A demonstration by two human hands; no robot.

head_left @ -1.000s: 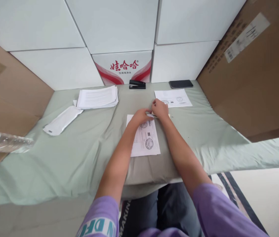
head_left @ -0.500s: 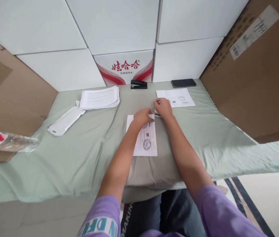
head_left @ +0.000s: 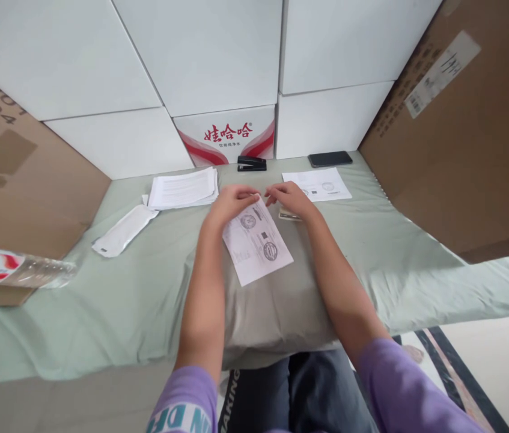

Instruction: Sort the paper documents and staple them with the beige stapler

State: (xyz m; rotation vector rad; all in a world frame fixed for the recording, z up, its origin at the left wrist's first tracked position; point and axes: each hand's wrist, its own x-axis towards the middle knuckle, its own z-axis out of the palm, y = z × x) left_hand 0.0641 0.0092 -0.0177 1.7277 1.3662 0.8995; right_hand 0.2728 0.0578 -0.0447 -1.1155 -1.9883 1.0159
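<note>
Head view: the stamped sheet (head_left: 256,242) lies skewed on the green cloth (head_left: 146,288) over the person's lap, its far edge lifted. The left hand (head_left: 231,201) pinches that top edge between thumb and fingers; the right hand (head_left: 289,198) rests beside it with fingers loosely curled, and I cannot tell whether it grips anything. Held by one corner only, the thin paper could crease or slide off. A small object (head_left: 289,214) under the right wrist might snag. The paper stack (head_left: 184,188) and stapler (head_left: 251,163) lie well apart.
</note>
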